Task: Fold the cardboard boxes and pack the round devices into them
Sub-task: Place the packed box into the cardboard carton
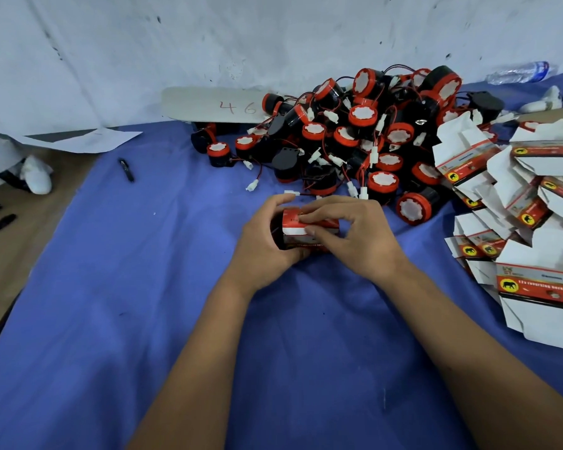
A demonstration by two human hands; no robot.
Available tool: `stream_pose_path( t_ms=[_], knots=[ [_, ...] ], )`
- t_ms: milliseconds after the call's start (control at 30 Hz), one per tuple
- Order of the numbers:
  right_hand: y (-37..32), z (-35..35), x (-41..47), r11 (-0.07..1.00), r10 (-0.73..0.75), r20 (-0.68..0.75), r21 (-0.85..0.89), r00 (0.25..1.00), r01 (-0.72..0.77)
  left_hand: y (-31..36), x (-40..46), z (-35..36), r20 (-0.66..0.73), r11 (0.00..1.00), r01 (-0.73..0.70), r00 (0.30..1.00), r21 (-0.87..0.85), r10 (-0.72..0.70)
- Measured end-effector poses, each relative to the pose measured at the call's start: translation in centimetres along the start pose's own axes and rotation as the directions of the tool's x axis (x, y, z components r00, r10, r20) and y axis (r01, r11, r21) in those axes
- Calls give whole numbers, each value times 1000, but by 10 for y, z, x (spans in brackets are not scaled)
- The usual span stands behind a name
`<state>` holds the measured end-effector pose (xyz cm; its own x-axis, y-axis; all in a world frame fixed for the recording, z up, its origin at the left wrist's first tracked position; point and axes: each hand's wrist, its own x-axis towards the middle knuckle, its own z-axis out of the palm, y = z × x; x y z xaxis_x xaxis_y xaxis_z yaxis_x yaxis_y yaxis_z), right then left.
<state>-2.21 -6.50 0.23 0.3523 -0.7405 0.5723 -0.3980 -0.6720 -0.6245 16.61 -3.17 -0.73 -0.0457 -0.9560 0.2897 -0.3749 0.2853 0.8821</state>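
Now the step in hand seems to be the closing of one small cardboard box [309, 231], which both hands hold just above the blue cloth [143, 287] in the middle of the view. The left hand [267, 241] wraps around the left end and the underside of the box, with fingers curled on it, and the right hand [355, 235] grasps it from the right, its fingertips [306, 219] pressing on the red and white top face, probably on a flap. Whether a round device is already inside, I cannot tell, because the hands cover most of the box, though a dark part shows at its left end. The pile of round devices [355, 141], black with red rims and thin wires with white plugs, lies just behind the hands, and the flat unfolded boxes [517, 196] lie in a heap at the right, well apart from the hands. I judge that the task is far from finished, since many devices are still loose. The next move likely calls for tucking the flap fully while the left hand keeps the box steady, with care that no wire is caught in the flap, then putting the box aside and taking a new flat box from the right heap
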Motion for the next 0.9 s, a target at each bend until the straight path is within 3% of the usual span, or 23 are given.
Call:
stream_pose_path(
  t_ms=[333,533,700,900],
  knots=[
    [-4,1,-1,999,8,-16,-50,1000,-8,1,0,-3,14,996,59,998,-68,-58],
    [-10,3,1,993,33,-26,-108,999,-36,2,1,-6,-8,953,85,996,-291,-92],
    [-5,-12,0,999,6,85,-51,996,-2,-2,3,-5,-38,966,22,999,-259,-33],
    [0,-25,-8,991,102,-23,94,995,-99,-3,6,-10,-71,986,-61,996,-154,50]
  ],
)
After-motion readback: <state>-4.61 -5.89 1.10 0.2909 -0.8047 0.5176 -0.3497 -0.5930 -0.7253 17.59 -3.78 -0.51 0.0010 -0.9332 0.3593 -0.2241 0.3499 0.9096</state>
